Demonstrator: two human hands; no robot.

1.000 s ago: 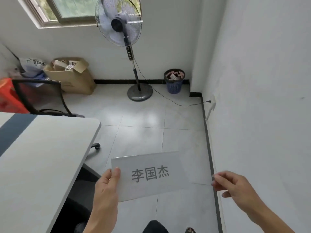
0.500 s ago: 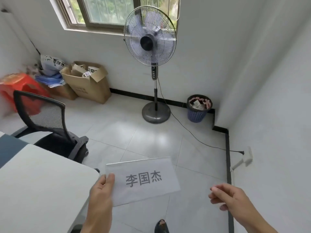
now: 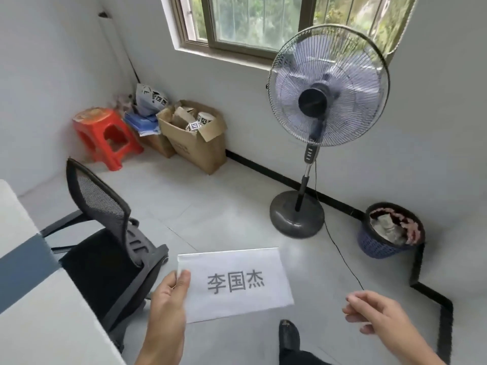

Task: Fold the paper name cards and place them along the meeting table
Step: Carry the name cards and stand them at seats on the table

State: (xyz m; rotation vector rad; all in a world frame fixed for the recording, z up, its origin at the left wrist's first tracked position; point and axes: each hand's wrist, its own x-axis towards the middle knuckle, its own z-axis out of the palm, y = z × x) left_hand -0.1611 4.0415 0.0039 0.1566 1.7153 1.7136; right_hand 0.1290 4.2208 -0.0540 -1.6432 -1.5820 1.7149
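Observation:
A white paper name card (image 3: 237, 283) with three printed grey characters is held up in front of me, folded along its top edge. My left hand (image 3: 170, 299) pinches its left edge between thumb and fingers. My right hand (image 3: 374, 314) hovers apart from the card, to its right, fingers loosely curled and holding nothing. The meeting table (image 3: 39, 320), white with a blue-grey stripe, fills the lower left corner, left of the card.
A black mesh office chair (image 3: 110, 233) stands against the table's end. A standing fan (image 3: 324, 101) with its cable, a blue wastebasket (image 3: 387, 233), cardboard boxes (image 3: 195, 138) and a red stool (image 3: 105, 135) line the far wall. My shoe (image 3: 288, 335) shows below.
The view has swung left and upward, bringing the window, chair and red stool into sight. The card stays in my left hand; my right hand stays off it.

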